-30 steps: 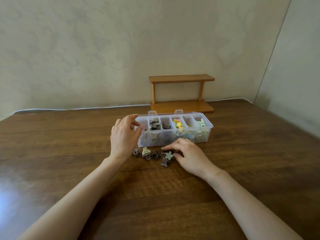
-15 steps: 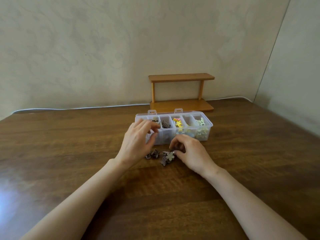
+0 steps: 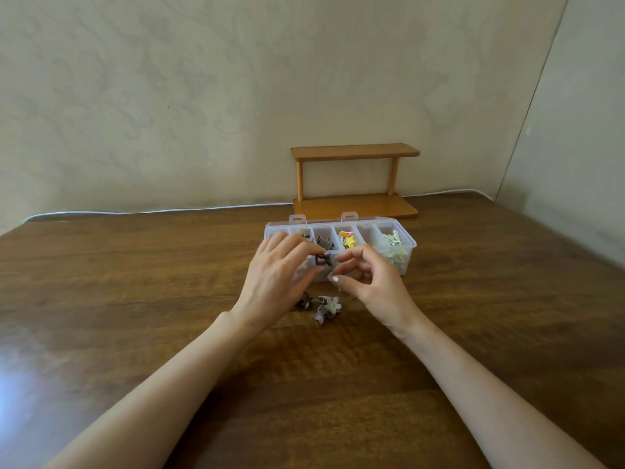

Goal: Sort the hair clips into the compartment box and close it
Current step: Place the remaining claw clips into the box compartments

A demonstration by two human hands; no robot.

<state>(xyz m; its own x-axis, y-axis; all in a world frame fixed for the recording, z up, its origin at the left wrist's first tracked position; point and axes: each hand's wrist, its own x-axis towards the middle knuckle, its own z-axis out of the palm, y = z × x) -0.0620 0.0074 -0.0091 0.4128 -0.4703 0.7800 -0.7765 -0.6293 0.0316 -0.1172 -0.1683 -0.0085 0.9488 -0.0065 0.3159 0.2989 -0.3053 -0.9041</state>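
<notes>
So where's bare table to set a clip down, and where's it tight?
Bare: table left of the left hand, and right of the box and right hand; also between the forearms. Crowded: in front of the box, where loose clips lie between both hands.

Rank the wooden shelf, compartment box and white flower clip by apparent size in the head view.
Largest: wooden shelf and compartment box, about alike; the shelf is farther away, so unranked.
Smallest: white flower clip.

Home room indicated: dark wooden counter (image 3: 135, 299) set against textured plastered wall (image 3: 169, 96), small wooden shelf (image 3: 355, 184), white cable (image 3: 135, 211) run along edge.
</notes>
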